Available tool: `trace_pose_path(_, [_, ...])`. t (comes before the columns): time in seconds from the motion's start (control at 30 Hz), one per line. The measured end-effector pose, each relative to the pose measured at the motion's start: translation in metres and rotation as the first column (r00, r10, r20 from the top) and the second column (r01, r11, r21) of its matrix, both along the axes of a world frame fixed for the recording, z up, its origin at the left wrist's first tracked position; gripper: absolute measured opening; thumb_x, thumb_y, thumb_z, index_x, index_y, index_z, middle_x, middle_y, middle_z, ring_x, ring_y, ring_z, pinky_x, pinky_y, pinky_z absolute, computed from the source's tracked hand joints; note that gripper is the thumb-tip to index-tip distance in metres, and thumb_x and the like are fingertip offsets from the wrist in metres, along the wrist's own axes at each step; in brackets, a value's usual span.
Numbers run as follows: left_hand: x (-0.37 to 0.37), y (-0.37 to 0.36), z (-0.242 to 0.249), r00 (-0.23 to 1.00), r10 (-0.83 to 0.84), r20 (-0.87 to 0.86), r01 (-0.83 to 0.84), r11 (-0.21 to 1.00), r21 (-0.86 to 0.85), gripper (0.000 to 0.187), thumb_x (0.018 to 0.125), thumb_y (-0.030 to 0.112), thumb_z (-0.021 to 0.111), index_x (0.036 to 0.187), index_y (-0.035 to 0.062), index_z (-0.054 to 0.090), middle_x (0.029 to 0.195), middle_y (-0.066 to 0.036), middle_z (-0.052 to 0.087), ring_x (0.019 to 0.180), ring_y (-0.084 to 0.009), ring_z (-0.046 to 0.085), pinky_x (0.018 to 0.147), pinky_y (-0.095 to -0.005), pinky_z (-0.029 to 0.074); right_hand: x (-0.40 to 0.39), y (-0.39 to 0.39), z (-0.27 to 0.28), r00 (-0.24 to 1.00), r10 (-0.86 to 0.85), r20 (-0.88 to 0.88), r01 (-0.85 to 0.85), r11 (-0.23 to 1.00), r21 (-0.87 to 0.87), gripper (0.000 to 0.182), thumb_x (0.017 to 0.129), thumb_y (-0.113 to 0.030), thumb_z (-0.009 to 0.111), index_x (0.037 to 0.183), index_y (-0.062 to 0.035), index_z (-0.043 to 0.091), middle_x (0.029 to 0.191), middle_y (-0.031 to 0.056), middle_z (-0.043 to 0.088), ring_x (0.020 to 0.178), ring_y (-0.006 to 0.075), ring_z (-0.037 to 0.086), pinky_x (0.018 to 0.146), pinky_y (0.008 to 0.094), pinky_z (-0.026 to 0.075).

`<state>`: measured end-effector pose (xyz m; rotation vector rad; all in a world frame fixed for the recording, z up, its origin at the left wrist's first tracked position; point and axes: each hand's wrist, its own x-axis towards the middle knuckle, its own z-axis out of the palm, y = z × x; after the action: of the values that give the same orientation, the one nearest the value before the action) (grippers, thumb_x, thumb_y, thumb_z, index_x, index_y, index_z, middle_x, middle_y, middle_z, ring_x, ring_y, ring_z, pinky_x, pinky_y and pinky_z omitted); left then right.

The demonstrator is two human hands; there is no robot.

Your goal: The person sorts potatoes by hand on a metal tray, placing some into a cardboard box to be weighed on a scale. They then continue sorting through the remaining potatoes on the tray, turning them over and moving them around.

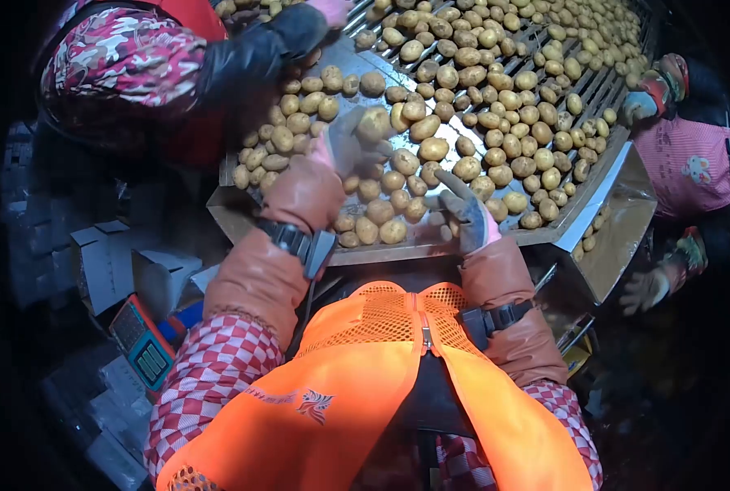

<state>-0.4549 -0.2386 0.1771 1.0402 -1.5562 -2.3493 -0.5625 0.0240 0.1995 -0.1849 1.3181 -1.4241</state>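
Plenty looks left, with potatoes (432,149) crowding the table (381,256) and few in the carton (621,245) beside it; the left hand (347,141) curls its fingers round one, the right hand's (468,214) spread.

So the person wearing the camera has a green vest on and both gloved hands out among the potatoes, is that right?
Not quite: the head view shows that the vest is bright orange, not green. The rest stands: the left hand and the right hand are both gloved and out among the potatoes.
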Motion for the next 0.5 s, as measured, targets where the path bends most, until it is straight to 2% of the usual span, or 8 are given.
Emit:
trace_pose_path(0.07, [0.011,0.014,-0.028,0.972,-0.088,-0.218,0.046,0.981,-0.191,0.053,0.103,0.045,0.040,0.131,0.0042,0.057,0.113,-0.019,0.066,0.088,-0.0310,0.067,0.077,-0.0436,0.058,0.007,-0.019,0.002,0.998,0.033,-0.052,-0.037,0.996,-0.081,0.066,0.092,-0.030,0.064,0.148,-0.0031,0.040,0.111,0.0094,0.064,0.091,0.0142,0.063,0.071,0.0304,0.054])
trace_pose_path(0.17, [0.011,0.053,0.033,0.959,0.052,-0.277,0.052,0.933,0.356,0.031,0.100,0.029,0.050,0.118,0.0039,0.057,0.109,-0.015,0.065,0.089,-0.0246,0.069,0.074,-0.0369,0.058,0.017,-0.044,-0.002,0.997,0.012,0.075,0.002,0.981,-0.192,0.083,0.090,-0.024,0.069,0.157,-0.0126,0.022,0.117,0.0076,0.061,0.082,0.0142,0.062,0.058,0.0306,0.053])
trace_pose_path(0.23, [0.016,0.060,-0.007,0.951,0.001,-0.311,0.061,0.980,0.189,0.028,0.099,0.024,0.054,0.118,0.0052,0.058,0.113,-0.016,0.065,0.092,-0.0262,0.069,0.078,-0.0377,0.058,0.018,-0.050,0.008,1.000,0.015,0.016,-0.012,0.987,-0.161,0.081,0.088,-0.026,0.071,0.152,-0.0019,0.029,0.118,0.0117,0.061,0.094,0.0177,0.063,0.071,0.0313,0.054])
trace_pose_path(0.3, [0.022,0.079,-0.034,0.926,-0.052,-0.374,-0.013,0.986,-0.169,0.027,0.096,0.021,0.057,0.119,0.0066,0.060,0.117,-0.015,0.066,0.093,-0.0278,0.070,0.080,-0.0386,0.057,0.015,-0.061,-0.008,0.981,0.024,-0.193,-0.060,0.981,-0.185,0.083,0.090,-0.027,0.070,0.156,-0.0110,0.023,0.113,0.0083,0.061,0.079,0.0135,0.061,0.059,0.0249,0.048])
trace_pose_path(0.37, [0.038,0.063,-0.037,0.961,-0.260,-0.094,-0.017,0.283,-0.959,0.026,0.090,0.015,0.063,0.114,0.0053,0.067,0.117,-0.010,0.068,0.091,-0.0270,0.069,0.081,-0.0376,0.056,0.017,-0.043,0.003,0.996,-0.008,-0.092,0.001,0.997,-0.078,0.076,0.089,-0.028,0.072,0.152,-0.0125,0.031,0.107,0.0069,0.061,0.074,0.0112,0.058,0.055,0.0235,0.045])
trace_pose_path(0.43, [0.066,0.006,-0.053,0.964,-0.224,0.140,0.189,0.218,-0.957,0.032,0.096,0.030,0.056,0.111,0.0041,0.067,0.108,-0.012,0.068,0.104,-0.0236,0.063,0.091,-0.0384,0.049,0.002,-0.006,0.001,0.985,-0.098,0.143,0.121,0.980,-0.156,0.054,0.090,-0.025,0.070,0.135,-0.0114,0.045,0.100,0.0047,0.059,0.072,0.0100,0.056,0.049,0.0216,0.044])
trace_pose_path(0.47, [0.072,-0.013,-0.041,0.998,0.047,-0.035,-0.058,0.699,-0.713,0.029,0.093,0.026,0.058,0.109,0.0031,0.068,0.105,-0.008,0.068,0.100,-0.0213,0.062,0.091,-0.0362,0.049,-0.011,0.022,-0.003,0.942,-0.205,0.266,0.255,0.952,-0.171,0.036,0.092,-0.023,0.069,0.121,-0.0131,0.050,0.095,0.0016,0.056,0.070,0.0092,0.054,0.045,0.0212,0.041])
trace_pose_path(0.5, [0.078,-0.031,-0.029,0.848,0.485,-0.213,-0.528,0.813,-0.247,0.027,0.090,0.022,0.061,0.106,0.0022,0.069,0.102,-0.004,0.068,0.097,-0.0190,0.062,0.091,-0.0340,0.049,-0.025,0.051,-0.008,0.875,-0.300,0.381,0.387,0.905,-0.176,0.018,0.094,-0.021,0.067,0.106,-0.0147,0.055,0.089,-0.0015,0.053,0.067,0.0084,0.052,0.041,0.0208,0.038])
